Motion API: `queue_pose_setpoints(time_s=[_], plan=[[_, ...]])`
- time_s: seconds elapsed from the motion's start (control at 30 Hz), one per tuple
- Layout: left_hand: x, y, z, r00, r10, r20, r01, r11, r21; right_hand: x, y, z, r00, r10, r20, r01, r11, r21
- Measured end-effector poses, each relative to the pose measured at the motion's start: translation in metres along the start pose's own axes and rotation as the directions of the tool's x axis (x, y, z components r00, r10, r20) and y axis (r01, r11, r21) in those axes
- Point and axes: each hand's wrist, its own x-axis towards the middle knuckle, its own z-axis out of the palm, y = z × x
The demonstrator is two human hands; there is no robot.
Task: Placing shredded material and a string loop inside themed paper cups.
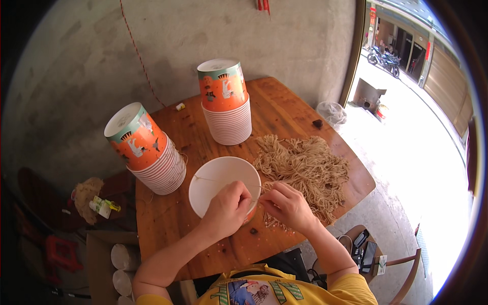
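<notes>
A paper bucket (211, 178) with a white inside stands mouth up on the wooden table in front of me. Over its right rim, my left hand (229, 207) is closed with the fingers pinched on a thin tan string (216, 180), which runs across the mouth to the far left rim. Just beside it, my right hand (285, 204) pinches the same string at the bucket's right side. A wide pile of tan strings (305, 170) lies right of the bucket, partly behind my right hand.
Two stacks of upside-down orange paper buckets, a left stack (147, 145) and a back stack (225, 101), stand on the table (274, 104). A dark lump (317, 123) lies near the right edge. At lower left is a cardboard box (99, 254); at lower right, a chair (406, 274).
</notes>
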Motion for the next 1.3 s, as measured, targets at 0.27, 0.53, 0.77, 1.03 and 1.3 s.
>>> queue_pose_setpoints(time_s=[0.27,0.53,0.77,1.03,1.3], plan=[[-0.015,0.014,-0.017,0.964,-0.193,0.184,0.181,0.980,0.080,0.000,0.015,-0.024,0.986,0.014,0.164,-0.037,0.989,0.140],[-0.047,-0.007,-0.052,0.930,0.273,0.246,-0.355,0.839,0.412,0.033,0.001,-0.012,0.975,-0.199,0.100,0.196,0.980,0.033],[-0.063,-0.014,-0.062,0.999,0.048,0.014,-0.050,0.952,0.303,0.038,-0.014,0.032,0.995,-0.090,0.035,0.083,0.982,0.172],[-0.052,-0.007,-0.010,0.945,-0.007,-0.328,0.053,0.990,0.130,0.038,-0.023,0.041,0.997,-0.075,0.000,0.075,0.995,0.062],[-0.067,-0.018,-0.028,0.955,0.260,-0.145,-0.197,0.917,0.347,0.050,-0.023,0.033,0.994,0.049,-0.101,-0.034,0.990,0.140]])
